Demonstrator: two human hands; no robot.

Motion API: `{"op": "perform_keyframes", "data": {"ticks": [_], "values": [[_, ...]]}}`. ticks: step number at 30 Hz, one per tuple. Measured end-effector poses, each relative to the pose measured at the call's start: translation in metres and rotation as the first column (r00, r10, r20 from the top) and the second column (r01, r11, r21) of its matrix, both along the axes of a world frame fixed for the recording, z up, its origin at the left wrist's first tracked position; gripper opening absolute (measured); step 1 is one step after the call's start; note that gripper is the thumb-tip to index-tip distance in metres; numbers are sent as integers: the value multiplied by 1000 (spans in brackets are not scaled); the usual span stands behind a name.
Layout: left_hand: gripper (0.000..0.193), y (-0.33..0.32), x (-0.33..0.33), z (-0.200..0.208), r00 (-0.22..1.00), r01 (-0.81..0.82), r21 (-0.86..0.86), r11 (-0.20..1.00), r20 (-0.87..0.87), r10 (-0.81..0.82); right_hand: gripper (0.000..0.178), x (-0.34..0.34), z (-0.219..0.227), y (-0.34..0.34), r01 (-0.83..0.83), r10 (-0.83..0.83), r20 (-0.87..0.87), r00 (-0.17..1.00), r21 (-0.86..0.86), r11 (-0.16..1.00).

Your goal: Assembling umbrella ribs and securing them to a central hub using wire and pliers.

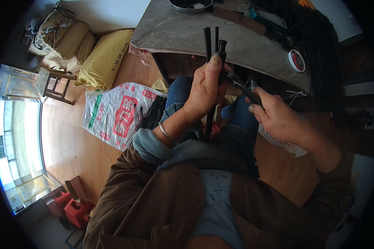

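My left hand [205, 85] is closed around a bundle of slim black rods [208, 41], held upright over my lap. One of them is thicker, with a knobbed top [222, 45], and a dark shaft [209, 124] runs down below the hand. My right hand [274, 110] grips a black-handled tool [249, 92], its far end against the rods beside my left hand. The tool's working end is partly hidden, so its exact kind cannot be made out. More black rods [149, 114] lie on a white printed sack [108, 114] to the left of my knees.
A grey worktable [174, 37] stands ahead, bearing a metal pan [191, 7], a round tin [296, 60] and a teal box [268, 18]. Dark thin rods [320, 54] are heaped at its right. Stuffed yellow sacks [106, 58], a wooden stool [57, 85] and red containers [77, 211] sit leftward.
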State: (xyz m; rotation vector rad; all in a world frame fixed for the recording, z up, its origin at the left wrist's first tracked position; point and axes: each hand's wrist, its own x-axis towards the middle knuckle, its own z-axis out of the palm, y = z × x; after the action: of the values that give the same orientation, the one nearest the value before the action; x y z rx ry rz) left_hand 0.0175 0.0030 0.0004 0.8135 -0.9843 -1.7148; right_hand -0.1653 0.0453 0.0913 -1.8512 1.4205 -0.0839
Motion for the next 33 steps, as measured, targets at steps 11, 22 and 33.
{"op": "perform_keyframes", "data": {"ticks": [11,22,33], "values": [[61,-5,4,-1,1000,11,5,1000,12,-11,25,-5,-33,-5,-161,83,-184,979,-458,874],[56,-12,2,-4,993,63,16,998,-99,-61,26,0,11,-1,205,-303,187,934,413,887],[55,3,-7,5,998,54,-31,998,-22,-55,22,-3,20,4,169,-323,213,922,530,831]]}}
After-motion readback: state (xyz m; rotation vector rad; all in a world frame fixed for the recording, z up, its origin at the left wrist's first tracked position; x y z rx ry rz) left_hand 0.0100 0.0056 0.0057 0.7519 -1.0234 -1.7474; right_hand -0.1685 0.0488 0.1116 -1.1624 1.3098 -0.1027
